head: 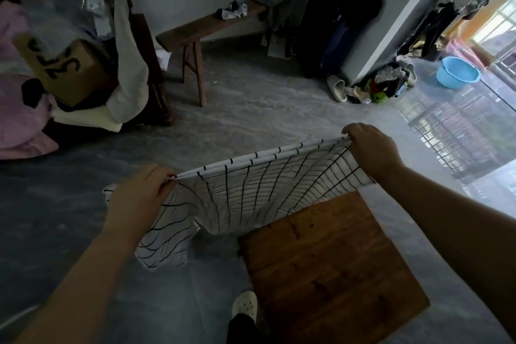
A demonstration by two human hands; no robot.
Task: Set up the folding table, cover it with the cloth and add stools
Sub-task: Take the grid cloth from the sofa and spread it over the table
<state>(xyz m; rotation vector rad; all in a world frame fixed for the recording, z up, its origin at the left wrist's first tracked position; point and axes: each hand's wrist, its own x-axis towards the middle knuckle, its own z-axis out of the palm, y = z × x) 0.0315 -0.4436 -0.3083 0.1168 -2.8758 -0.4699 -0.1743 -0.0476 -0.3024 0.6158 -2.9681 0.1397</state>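
A white cloth with a black grid pattern (251, 195) hangs stretched between my hands. My left hand (139, 193) pinches its upper edge on the left, and my right hand (371, 148) grips the same edge on the right. The cloth sags down in front of me, its lower folds drooping past the far left corner of the table. The wooden folding table (329, 265) stands low at the bottom right, its brown plank top bare and its legs hidden.
A long wooden bench (212, 28) with clothes on it stands by the far wall. A cardboard box (64, 70) and bedding pile up at the left. Slippers (337, 89) and a blue basin (458, 72) lie at the right. My foot in a white shoe (245, 304) is beside the table.
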